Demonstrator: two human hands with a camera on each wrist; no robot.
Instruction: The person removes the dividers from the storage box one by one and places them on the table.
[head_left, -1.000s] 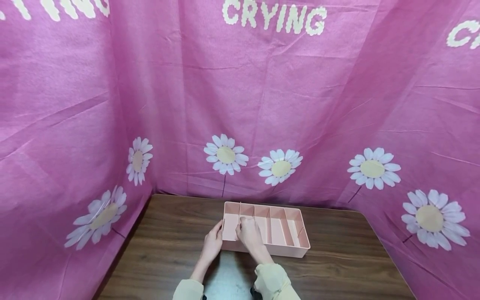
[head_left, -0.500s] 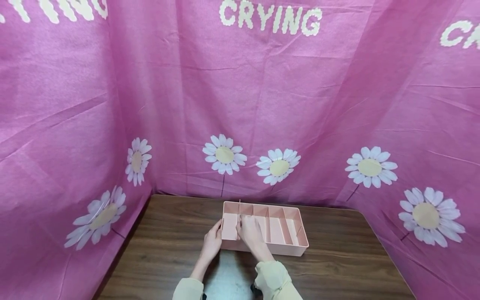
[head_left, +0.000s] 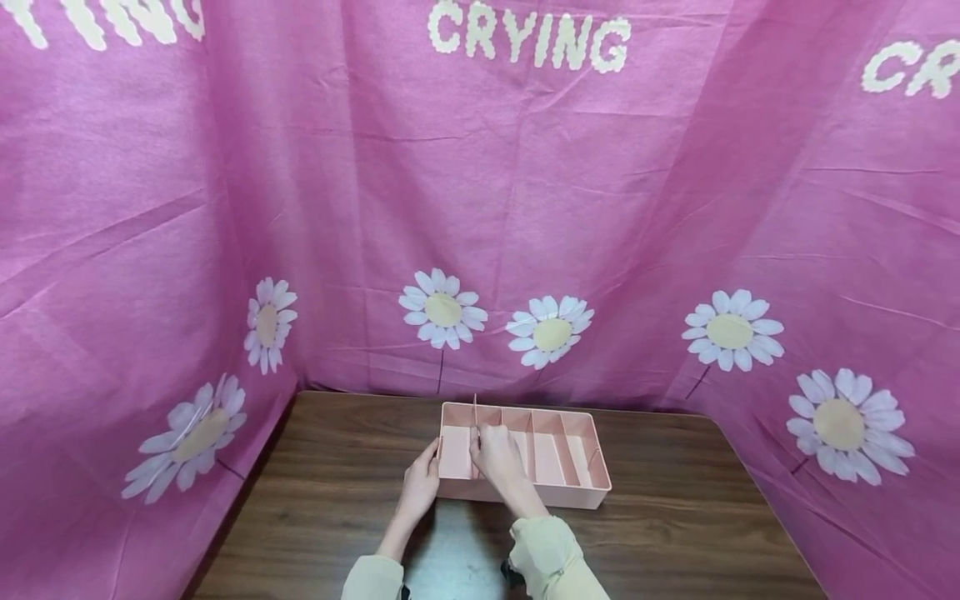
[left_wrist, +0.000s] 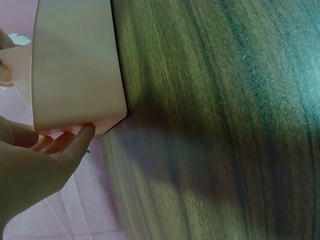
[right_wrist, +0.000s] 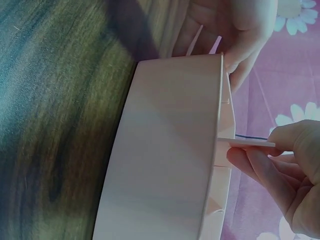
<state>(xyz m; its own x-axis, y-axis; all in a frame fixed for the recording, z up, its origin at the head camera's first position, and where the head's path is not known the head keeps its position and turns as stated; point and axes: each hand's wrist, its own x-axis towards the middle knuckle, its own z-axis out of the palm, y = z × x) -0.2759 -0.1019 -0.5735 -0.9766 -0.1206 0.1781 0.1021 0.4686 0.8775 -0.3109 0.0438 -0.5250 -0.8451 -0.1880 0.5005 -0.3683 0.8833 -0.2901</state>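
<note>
Pinching nearly together, the right fingers (right_wrist: 267, 175) grip a pink divider (right_wrist: 248, 142).

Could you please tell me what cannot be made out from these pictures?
Right wrist: lower part of the thin, flat pink divider, hidden by the rectangular pink plastic tray.
Head: some of the tray's floor, behind the right hand.
Left wrist: most of that hand, cut off by the left edge.
Head: the cream printed lettering at far right, cut off by the right edge.
</note>
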